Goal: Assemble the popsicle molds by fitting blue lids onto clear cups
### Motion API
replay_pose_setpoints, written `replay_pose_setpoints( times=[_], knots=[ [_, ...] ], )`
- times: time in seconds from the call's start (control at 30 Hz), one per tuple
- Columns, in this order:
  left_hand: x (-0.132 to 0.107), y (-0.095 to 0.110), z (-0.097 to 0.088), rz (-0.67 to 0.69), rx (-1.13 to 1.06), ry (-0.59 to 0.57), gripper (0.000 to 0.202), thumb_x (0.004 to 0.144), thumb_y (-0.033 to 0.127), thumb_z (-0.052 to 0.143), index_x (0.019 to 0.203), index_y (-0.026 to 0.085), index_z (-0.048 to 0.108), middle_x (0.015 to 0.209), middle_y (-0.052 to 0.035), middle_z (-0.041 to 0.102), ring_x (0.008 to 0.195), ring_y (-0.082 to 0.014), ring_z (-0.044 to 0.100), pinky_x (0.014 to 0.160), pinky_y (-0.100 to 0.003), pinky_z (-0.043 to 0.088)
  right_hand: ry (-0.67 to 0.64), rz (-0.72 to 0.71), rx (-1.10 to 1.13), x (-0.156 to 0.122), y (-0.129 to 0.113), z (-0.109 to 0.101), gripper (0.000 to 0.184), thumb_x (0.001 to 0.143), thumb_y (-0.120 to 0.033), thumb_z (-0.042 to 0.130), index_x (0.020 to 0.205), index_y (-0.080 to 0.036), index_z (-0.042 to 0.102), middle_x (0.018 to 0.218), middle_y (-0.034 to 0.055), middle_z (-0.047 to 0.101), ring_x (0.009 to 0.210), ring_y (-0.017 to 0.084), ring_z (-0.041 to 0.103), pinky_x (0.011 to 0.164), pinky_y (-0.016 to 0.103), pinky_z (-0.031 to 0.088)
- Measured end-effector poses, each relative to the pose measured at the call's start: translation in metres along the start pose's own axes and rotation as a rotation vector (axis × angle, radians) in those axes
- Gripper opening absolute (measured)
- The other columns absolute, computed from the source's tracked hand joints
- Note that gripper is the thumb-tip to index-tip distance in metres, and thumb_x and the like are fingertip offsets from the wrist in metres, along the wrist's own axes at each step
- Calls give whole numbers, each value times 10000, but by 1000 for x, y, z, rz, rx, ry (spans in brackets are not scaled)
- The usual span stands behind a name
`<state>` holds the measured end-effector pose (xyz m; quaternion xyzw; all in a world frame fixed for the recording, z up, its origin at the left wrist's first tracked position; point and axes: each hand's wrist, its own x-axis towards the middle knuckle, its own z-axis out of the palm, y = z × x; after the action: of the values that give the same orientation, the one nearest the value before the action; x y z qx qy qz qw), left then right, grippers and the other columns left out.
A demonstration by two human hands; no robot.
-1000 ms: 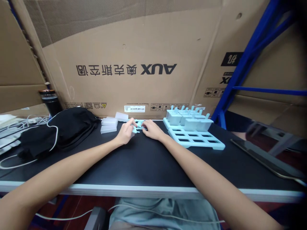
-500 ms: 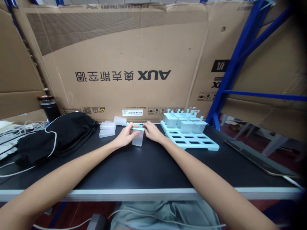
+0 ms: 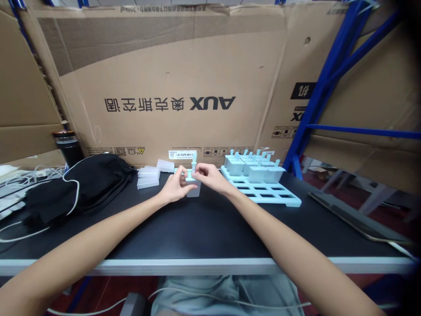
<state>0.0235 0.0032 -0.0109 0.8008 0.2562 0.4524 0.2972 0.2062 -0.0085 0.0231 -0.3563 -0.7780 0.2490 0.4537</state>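
Black tabletop (image 3: 184,232) across the frame, pale metal edge along its front, brown cardboard panel (image 3: 167,127) with upside-down black lettering behind. Translucent plastic mould (image 3: 193,192) upright at frame centre, between the hands. Pale-blue plastic lid (image 3: 190,178) at its top, pale-blue stick (image 3: 194,159) pointing up; can't tell if the lid is fully seated. Left hand (image 3: 176,186): half closed, thumb in front, fingers bent round the left side, has hold of the mould. Right hand (image 3: 210,178): thumb and fingertips drawn together at the lid, by the stick's base; can't tell whether they grip anything. Left of centre: small pile of translucent plastic boxes (image 3: 149,176). Right of centre: pale-blue plastic rack (image 3: 278,199), front slots showing dark through, back part carrying lidded moulds (image 3: 256,174), sticks up. Farther left: black fabric bag (image 3: 98,175) with white cable (image 3: 78,188) over it, dark cylindrical bottle (image 3: 69,149) behind. Far right: flat dark slab (image 3: 351,215); blue metal post (image 3: 324,87) slants to upper right.
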Motion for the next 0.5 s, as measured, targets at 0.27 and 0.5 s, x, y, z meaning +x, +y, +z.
replay_pose_setpoints(
  times=[0.27, 0.5],
  knots=[
    [1, 1, 3, -23, -111, 2, 478, 731, 341, 739, 883, 230, 299, 701, 54, 578, 603, -108, 608, 551, -202, 445, 21, -62, -210, -9, 1, 3, 329, 817, -381, 585, 1067, -201, 469, 877, 10, 485, 747, 143, 451, 675, 299, 410],
    [-1, -10, 3, -41, 51, -12, 428, 726, 237, 670, 982, 219, 328, 662, 64, 568, 610, -139, 611, 586, -241, 458, -30, -240, -667, -19, -21, 15, 559, 872, -360, 497, 1380, -228, 304, 1178, 122, 537, 1035, 243, 530, 842, 395, 461]
  ],
)
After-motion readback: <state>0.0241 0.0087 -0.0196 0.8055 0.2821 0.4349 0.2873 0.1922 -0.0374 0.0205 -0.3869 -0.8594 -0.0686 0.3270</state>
